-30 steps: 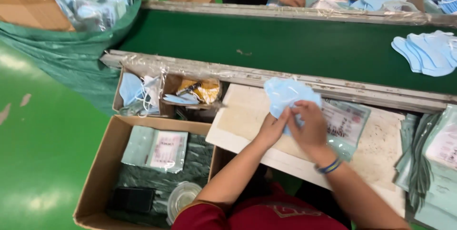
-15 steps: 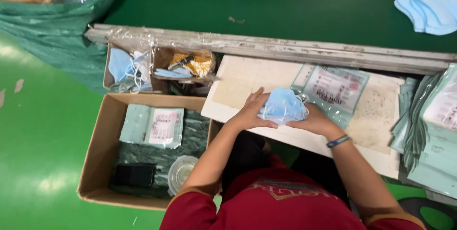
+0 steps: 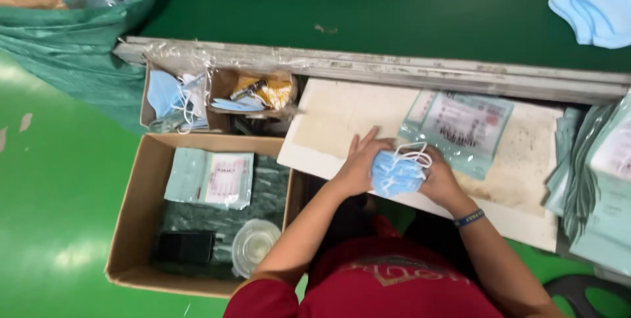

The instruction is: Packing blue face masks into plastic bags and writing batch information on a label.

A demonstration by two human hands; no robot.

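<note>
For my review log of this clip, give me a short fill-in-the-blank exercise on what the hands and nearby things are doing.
1. Both hands, left hand and right hand, press a stack of blue ____ between them.
2. The stack is held over a pale ____.
3. A flat packet lies inside a cardboard ____.
4. The wristband is on the ____ wrist.

Missing words: masks; board; box; right

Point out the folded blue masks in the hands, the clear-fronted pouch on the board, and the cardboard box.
blue masks (image 3: 396, 173), head view, middle of the folded stack.
pouch (image 3: 463, 127), head view, its printed front.
cardboard box (image 3: 135, 206), head view, left wall.
</note>
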